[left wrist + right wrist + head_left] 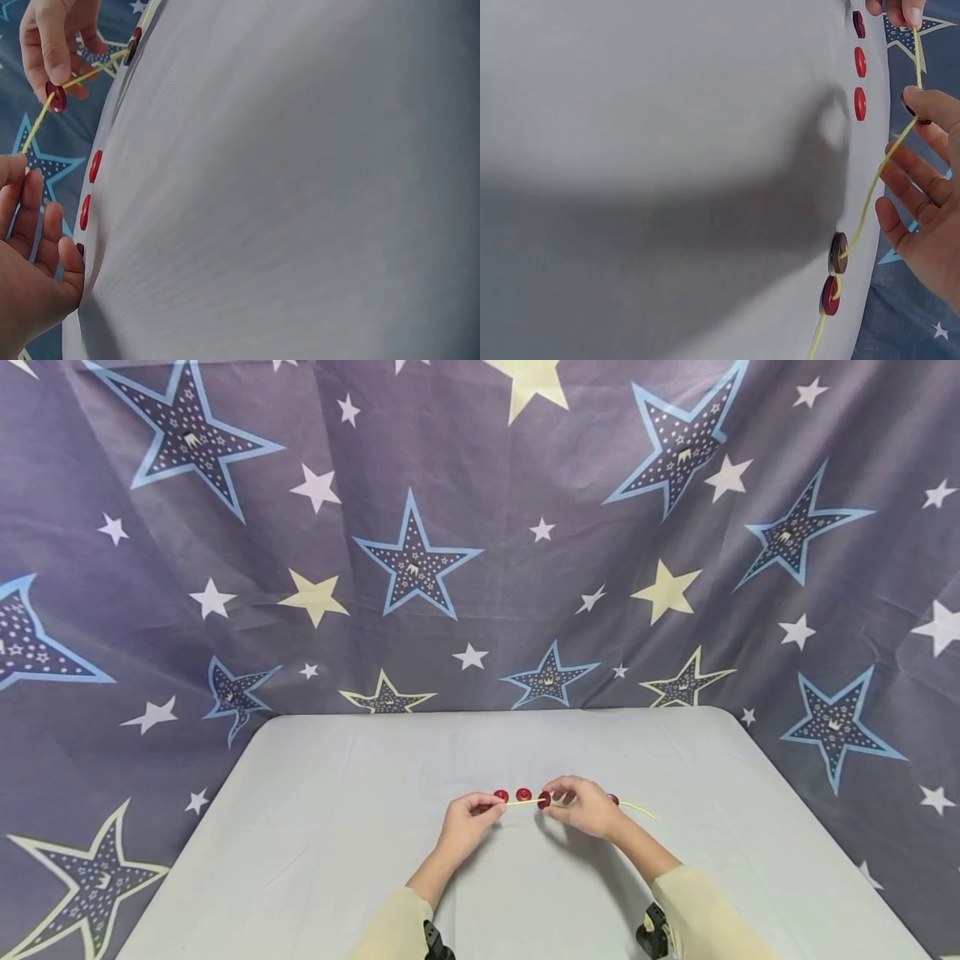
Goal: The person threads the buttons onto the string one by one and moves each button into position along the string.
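Note:
My left hand [463, 823] pinches one end of a yellow string [37, 129] between thumb and fingertips. To its right, my right hand [589, 810] pinches a dark red button [56, 97] that sits on the string, its other fingers spread loosely. The string runs taut between the two hands. Past the right hand it slopes down to a brown button [839, 253] and another red button [830, 295], both threaded on it at the tabletop. The string's tail [639, 810] trails off to the right.
Loose red buttons lie in a row on the white-covered table [337, 860] just beyond the hands, among them one red button [860, 62] and a neighbouring red button [860, 103]. A star-patterned dark curtain [480, 635] hangs behind the table and along its sides.

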`<action>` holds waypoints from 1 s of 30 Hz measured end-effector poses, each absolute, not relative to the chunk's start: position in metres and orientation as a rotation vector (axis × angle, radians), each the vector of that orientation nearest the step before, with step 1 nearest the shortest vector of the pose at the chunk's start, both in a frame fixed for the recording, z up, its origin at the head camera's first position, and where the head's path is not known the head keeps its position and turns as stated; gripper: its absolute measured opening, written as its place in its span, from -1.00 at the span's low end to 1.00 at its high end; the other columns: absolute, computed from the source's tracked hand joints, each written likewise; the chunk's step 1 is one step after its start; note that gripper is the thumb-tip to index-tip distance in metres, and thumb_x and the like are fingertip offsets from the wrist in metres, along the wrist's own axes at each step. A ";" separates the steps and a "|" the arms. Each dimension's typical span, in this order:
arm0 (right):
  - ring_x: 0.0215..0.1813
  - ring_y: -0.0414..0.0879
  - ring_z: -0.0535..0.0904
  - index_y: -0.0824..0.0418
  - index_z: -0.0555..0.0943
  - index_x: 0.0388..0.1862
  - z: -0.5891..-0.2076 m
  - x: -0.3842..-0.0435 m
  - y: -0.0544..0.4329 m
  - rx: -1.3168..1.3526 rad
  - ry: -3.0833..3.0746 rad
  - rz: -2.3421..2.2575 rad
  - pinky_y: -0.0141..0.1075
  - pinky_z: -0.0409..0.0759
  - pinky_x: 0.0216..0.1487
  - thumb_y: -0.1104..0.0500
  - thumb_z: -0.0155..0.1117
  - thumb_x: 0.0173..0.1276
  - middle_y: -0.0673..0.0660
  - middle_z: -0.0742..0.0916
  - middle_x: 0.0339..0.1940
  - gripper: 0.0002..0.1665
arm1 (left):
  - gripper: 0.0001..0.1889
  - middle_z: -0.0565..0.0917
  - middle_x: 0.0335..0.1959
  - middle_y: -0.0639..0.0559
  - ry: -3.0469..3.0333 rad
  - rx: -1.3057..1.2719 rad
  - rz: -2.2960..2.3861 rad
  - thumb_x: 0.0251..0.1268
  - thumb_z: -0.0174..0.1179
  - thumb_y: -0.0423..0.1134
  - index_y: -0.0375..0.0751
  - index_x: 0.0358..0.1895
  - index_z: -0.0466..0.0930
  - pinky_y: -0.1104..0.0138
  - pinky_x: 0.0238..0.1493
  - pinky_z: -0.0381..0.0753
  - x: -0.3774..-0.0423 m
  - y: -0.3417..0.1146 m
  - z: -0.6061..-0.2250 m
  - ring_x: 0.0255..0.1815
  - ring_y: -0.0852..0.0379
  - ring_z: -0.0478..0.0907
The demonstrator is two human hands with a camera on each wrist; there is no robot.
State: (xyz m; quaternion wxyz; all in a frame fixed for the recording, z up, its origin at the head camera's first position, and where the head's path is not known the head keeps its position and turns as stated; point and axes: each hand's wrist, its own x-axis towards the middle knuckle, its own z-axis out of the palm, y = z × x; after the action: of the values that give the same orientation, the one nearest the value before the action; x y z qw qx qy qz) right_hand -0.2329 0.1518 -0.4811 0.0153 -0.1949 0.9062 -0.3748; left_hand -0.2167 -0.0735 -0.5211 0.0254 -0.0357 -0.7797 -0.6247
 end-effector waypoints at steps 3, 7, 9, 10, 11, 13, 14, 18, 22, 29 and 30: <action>-0.28 -0.17 0.53 0.13 0.65 -0.15 -0.482 -0.233 0.153 -0.601 2.825 -1.163 -0.38 0.46 -0.28 0.12 0.40 0.11 0.08 0.67 -0.31 -0.70 | -0.82 0.70 -0.38 -0.05 -2.406 -0.117 -1.940 0.12 0.31 -0.21 -0.27 -0.30 0.69 0.49 -0.38 0.51 -0.216 -0.074 -0.522 -0.45 0.33 0.50; -0.27 -0.15 0.53 0.14 0.65 -0.15 -0.482 -0.233 0.154 -0.589 2.824 -1.169 -0.37 0.46 -0.27 0.12 0.40 0.11 0.06 0.67 -0.31 -0.69 | -0.82 0.70 -0.39 -0.03 -2.409 -0.107 -1.950 0.11 0.32 -0.21 -0.25 -0.30 0.70 0.49 -0.38 0.52 -0.216 -0.074 -0.521 -0.44 0.31 0.51; -0.26 -0.13 0.54 0.15 0.65 -0.15 -0.481 -0.233 0.155 -0.582 2.828 -1.171 -0.37 0.46 -0.27 0.12 0.40 0.11 0.06 0.67 -0.31 -0.69 | -0.82 0.70 -0.38 -0.04 -2.408 -0.109 -1.950 0.11 0.31 -0.21 -0.26 -0.30 0.70 0.48 -0.38 0.52 -0.216 -0.074 -0.521 -0.44 0.30 0.51; -0.26 -0.12 0.54 0.15 0.65 -0.15 -0.481 -0.233 0.156 -0.581 2.829 -1.176 -0.37 0.46 -0.27 0.13 0.40 0.11 0.06 0.67 -0.31 -0.69 | -0.82 0.70 -0.38 -0.04 -2.406 -0.102 -1.959 0.11 0.32 -0.21 -0.25 -0.30 0.70 0.48 -0.38 0.52 -0.216 -0.074 -0.520 -0.44 0.30 0.52; -0.26 -0.10 0.55 0.16 0.65 -0.15 -0.480 -0.233 0.156 -0.581 2.828 -1.181 -0.37 0.47 -0.27 0.13 0.40 0.11 0.07 0.67 -0.31 -0.69 | -0.82 0.70 -0.37 -0.05 -2.400 -0.110 -1.959 0.11 0.32 -0.21 -0.26 -0.30 0.70 0.48 -0.38 0.52 -0.216 -0.074 -0.520 -0.44 0.30 0.52; -0.26 -0.09 0.55 0.17 0.65 -0.15 -0.480 -0.233 0.158 -0.589 2.828 -1.188 -0.37 0.47 -0.26 0.14 0.39 0.10 0.07 0.68 -0.31 -0.69 | -0.82 0.70 -0.37 -0.05 -2.389 -0.122 -1.963 0.11 0.32 -0.21 -0.27 -0.31 0.70 0.49 -0.38 0.52 -0.216 -0.074 -0.520 -0.44 0.31 0.52; -0.25 -0.08 0.55 0.17 0.65 -0.15 -0.479 -0.233 0.158 -0.594 2.827 -1.193 -0.37 0.47 -0.26 0.14 0.39 0.10 0.08 0.68 -0.31 -0.69 | -0.82 0.70 -0.36 -0.09 -2.388 -0.126 -1.965 0.12 0.31 -0.23 -0.30 -0.30 0.69 0.49 -0.38 0.52 -0.213 -0.074 -0.514 -0.43 0.29 0.52; -0.24 -0.08 0.56 0.21 0.64 -0.14 -0.479 -0.234 0.162 -0.628 2.831 -1.201 -0.36 0.48 -0.23 0.16 0.38 0.11 0.08 0.69 -0.30 -0.69 | -0.83 0.70 -0.36 -0.08 -2.389 -0.120 -1.972 0.12 0.31 -0.23 -0.28 -0.31 0.69 0.49 -0.37 0.52 -0.213 -0.075 -0.513 -0.42 0.27 0.52; -0.22 -0.04 0.57 0.22 0.64 -0.14 -0.479 -0.234 0.165 -0.641 2.847 -1.193 -0.32 0.50 -0.19 0.17 0.37 0.10 0.09 0.70 -0.29 -0.68 | -0.83 0.70 -0.36 -0.06 -2.397 -0.115 -1.960 0.11 0.32 -0.20 -0.24 -0.32 0.70 0.48 -0.36 0.52 -0.216 -0.077 -0.517 -0.41 0.26 0.53; -0.20 0.02 0.59 0.21 0.64 -0.14 -0.482 -0.235 0.168 -0.636 2.849 -1.185 -0.20 0.53 -0.15 0.18 0.36 0.11 0.11 0.70 -0.28 -0.70 | -0.82 0.71 -0.33 -0.08 -2.384 -0.118 -1.985 0.12 0.32 -0.19 -0.23 -0.29 0.70 0.49 -0.38 0.50 -0.214 -0.078 -0.515 -0.42 0.28 0.51; -0.20 0.01 0.59 0.20 0.64 -0.14 -0.482 -0.236 0.169 -0.636 2.849 -1.182 -0.21 0.53 -0.15 0.18 0.36 0.11 0.11 0.70 -0.28 -0.70 | -0.82 0.71 -0.32 -0.09 -2.380 -0.119 -1.992 0.13 0.31 -0.19 -0.24 -0.29 0.70 0.49 -0.39 0.50 -0.214 -0.079 -0.515 -0.42 0.29 0.50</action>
State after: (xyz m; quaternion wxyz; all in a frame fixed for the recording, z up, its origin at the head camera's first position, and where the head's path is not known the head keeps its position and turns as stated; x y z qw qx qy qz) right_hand -0.2356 0.1687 -0.4818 -0.0038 -0.2020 0.9046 -0.3754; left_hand -0.2141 -0.0785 -0.5149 0.0177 -0.0382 -0.7662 -0.6412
